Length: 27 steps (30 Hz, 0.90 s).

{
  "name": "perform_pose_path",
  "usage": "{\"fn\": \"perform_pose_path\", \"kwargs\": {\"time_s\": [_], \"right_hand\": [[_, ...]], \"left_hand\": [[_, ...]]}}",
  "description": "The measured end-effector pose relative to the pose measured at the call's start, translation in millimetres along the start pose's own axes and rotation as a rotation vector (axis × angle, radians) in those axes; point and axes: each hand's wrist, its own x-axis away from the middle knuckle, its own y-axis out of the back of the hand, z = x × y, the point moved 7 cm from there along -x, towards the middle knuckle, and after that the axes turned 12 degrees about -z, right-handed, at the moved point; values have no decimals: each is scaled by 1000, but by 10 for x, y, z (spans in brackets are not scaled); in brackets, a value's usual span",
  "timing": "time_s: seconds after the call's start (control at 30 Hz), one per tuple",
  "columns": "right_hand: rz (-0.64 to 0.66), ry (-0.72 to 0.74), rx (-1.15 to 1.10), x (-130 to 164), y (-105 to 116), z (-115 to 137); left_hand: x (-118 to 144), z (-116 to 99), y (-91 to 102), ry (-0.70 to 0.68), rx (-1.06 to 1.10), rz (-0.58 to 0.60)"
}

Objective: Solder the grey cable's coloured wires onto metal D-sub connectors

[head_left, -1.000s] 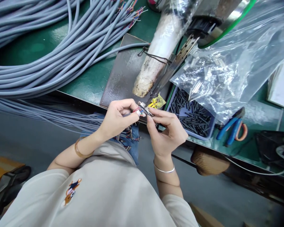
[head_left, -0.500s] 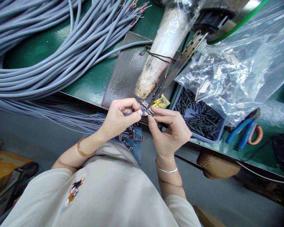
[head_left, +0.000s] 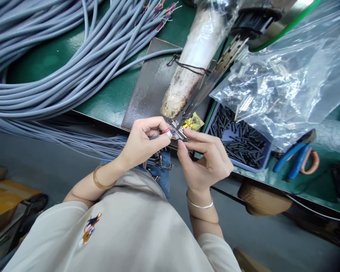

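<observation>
Here, in the head view, both hands meet just below the centre of the frame, at the near edge of the green table (head_left: 116, 94). The left hand (head_left: 141, 141) is closed in a pinch, its fingertips gripping the coloured wires (head_left: 166, 131) that fan from a grey cable end. The right hand (head_left: 206, 158) is also closed, thumb and forefinger clamped on a small metal connector (head_left: 179, 130), which touches the wire ends between the two hands. At eleven o'clock from the hands a large coil of grey cables (head_left: 59, 68) spreads over the table and hangs past its edge. At twelve o'clock lies a dark metal plate (head_left: 150, 90) with a stained whitish cylinder (head_left: 187, 71) resting on it, bound by a black cord. Just beside the connector, at one o'clock, sits a yellow scrap (head_left: 194, 121). At three o'clock a blue tray (head_left: 257, 160) holds short black tubes, partly covered by a clear plastic bag (head_left: 286, 83) of small parts. Farther right lie blue-handled pliers (head_left: 296, 158). Under the hands, several loose connectors (head_left: 158, 160) rest on the person's lap.
</observation>
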Motion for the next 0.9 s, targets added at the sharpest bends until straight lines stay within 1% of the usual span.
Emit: {"fn": "perform_pose_path", "kwargs": {"time_s": [0.2, 0.43, 0.53, 0.67, 0.73, 0.83, 0.9], "right_hand": [[26, 14, 17, 23, -41, -23], [16, 31, 33, -50, -42, 14], [10, 74, 60, -22, -27, 39], [27, 178, 107, 66, -16, 56], [38, 203, 114, 95, -10, 48], [26, 166, 94, 85, 25, 20], [38, 66, 50, 65, 39, -24]], "left_hand": [[-2, 82, 8, 44, -3, -6], [8, -36, 9, -6, 18, -11], [3, -20, 19, -1, 8, -10], [-2, 100, 9, 54, 2, 35], [6, 138, 0, 70, 5, 54], [46, 150, -23, 99, 16, 88], [84, 140, -22, 122, 50, 94]]}}
